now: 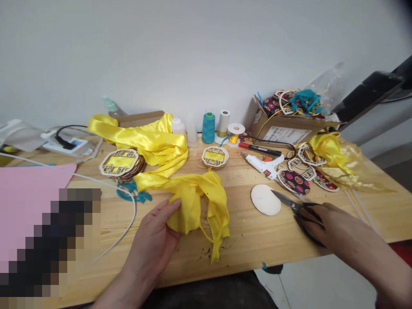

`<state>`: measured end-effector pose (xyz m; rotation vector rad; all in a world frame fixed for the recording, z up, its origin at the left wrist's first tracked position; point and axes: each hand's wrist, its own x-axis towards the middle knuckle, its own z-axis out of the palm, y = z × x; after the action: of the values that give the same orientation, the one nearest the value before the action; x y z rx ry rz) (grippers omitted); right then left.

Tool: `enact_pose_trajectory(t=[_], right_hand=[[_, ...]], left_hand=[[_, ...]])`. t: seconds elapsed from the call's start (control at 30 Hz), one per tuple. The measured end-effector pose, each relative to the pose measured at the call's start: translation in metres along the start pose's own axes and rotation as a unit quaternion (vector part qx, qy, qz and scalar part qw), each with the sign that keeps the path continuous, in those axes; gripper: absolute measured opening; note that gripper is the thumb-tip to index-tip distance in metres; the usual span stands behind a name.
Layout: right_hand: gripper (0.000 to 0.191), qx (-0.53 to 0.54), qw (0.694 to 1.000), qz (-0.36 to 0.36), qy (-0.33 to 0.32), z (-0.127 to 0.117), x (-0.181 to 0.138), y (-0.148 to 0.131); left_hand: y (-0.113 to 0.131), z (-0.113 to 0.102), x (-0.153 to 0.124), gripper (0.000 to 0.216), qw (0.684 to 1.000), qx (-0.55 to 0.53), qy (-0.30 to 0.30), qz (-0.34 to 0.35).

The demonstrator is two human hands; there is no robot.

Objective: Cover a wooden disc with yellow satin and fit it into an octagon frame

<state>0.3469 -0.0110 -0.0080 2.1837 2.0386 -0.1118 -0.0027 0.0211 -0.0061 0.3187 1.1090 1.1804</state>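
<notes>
Near the front middle of the table, my left hand (157, 234) pinches the edge of a crumpled yellow satin cloth (185, 210) between thumb and fingers. Folds of the cloth hang to the right, with a narrow strip trailing toward the table edge. At the right, my right hand (334, 227) is closed around the black handles of a pair of scissors (291, 204). The scissor tips point left, at the rim of a round white disc (265, 200). Just behind the cloth lies a fretwork wooden frame with a yellow centre (215, 157).
A longer yellow satin length (144, 143) lies behind a stack of fretwork frames (119, 165). A glue gun (265, 165), a marker (260, 149) and a teal thread cone (208, 128) stand or lie toward the back. A filled cardboard box (283, 128) is back right. A white cable (133, 210) crosses the left.
</notes>
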Motion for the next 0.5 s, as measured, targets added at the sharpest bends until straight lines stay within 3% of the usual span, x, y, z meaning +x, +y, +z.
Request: enact_pose_trajectory(t=[0.17, 0.23, 0.33, 0.5], right_hand=[[0.026, -0.031, 0.993, -0.03, 0.105, -0.008, -0.001, -0.029], [0.024, 0.001, 0.982, -0.121, 0.142, -0.009, 0.002, -0.048], [0.021, 0.014, 0.969, -0.207, 0.133, -0.007, 0.01, -0.069], [0.029, 0.036, 0.968, -0.235, 0.084, -0.011, 0.029, -0.091]], left_hand=[[0.001, 0.003, -0.001, 0.008, 1.0, -0.007, -0.013, 0.017], [0.001, 0.003, -0.002, 0.006, 1.0, -0.009, -0.008, 0.024], [0.001, 0.002, -0.003, 0.006, 0.999, -0.018, -0.014, 0.028], [0.002, 0.002, -0.005, 0.011, 0.998, -0.029, -0.034, 0.035]])
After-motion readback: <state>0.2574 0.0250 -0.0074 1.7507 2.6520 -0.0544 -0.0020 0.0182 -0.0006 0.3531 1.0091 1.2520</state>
